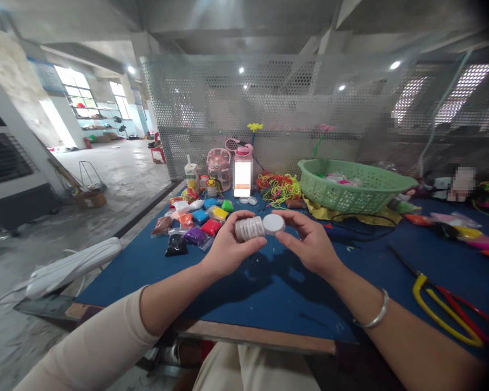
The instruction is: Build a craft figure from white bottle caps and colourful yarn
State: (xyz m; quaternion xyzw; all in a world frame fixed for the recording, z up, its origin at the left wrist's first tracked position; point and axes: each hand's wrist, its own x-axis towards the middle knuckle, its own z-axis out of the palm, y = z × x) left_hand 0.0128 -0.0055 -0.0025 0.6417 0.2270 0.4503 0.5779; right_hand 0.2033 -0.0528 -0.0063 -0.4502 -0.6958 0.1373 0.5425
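Note:
My left hand [227, 245] is closed around a clear ribbed plastic jar [248, 229], tilted on its side above the blue tabletop. A round white lid [274, 224] is pinched between the thumb and fingers of my right hand [313, 243]. It is right by the jar's end; whether the two touch I cannot tell. Behind my left hand lie several small bags of coloured material, among them a red bag [212, 226], a purple bag [194, 235] and a black bag [176, 244].
Red-and-yellow-handled scissors [448, 309] lie at the right. A green basket [350, 187] stands behind my right hand, beside tangled bright cords [279, 187]. A phone [242, 179] with a lit screen, a pink bottle [243, 152] and a drink cup [191, 176] stand at the back.

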